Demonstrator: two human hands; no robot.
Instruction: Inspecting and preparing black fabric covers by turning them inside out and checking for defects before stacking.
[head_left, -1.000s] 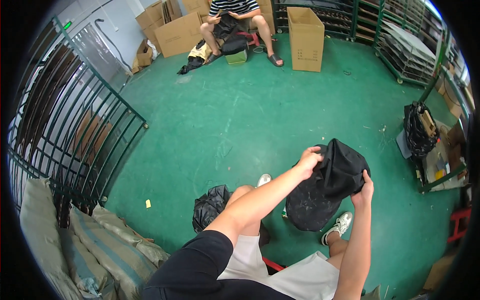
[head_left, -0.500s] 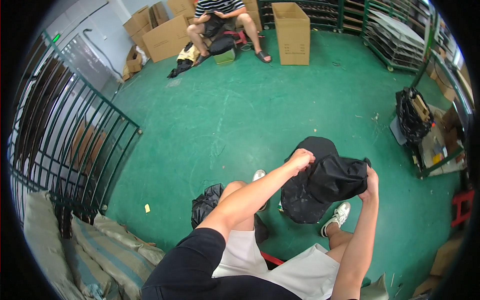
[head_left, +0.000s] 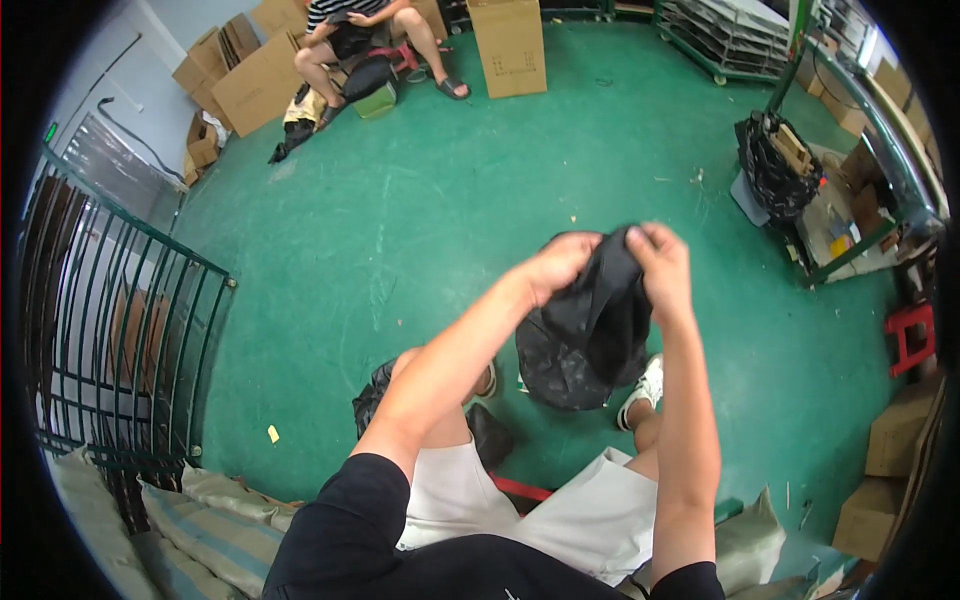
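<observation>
I hold a black garment (head_left: 585,335) up in front of me over the green floor. My left hand (head_left: 555,265) grips its top edge on the left side. My right hand (head_left: 660,268) grips the same top edge close beside it, so the cloth is bunched between the two hands and hangs down over my knees. I am seated, with my white shoes (head_left: 645,385) on the floor below the garment. A small heap of black cloth (head_left: 372,400) lies on the floor by my left leg.
Another person sits at the far side among cardboard boxes (head_left: 510,45). A green metal railing (head_left: 120,320) runs along the left. Striped sacks (head_left: 200,530) lie at lower left. A trolley with a black bag (head_left: 775,170) and clutter stands at the right, near a red stool (head_left: 910,335).
My hands have come together at the top of the garment, bunching it; before they held it spread wider apart. The view has shifted so the garment sits nearer the middle.
</observation>
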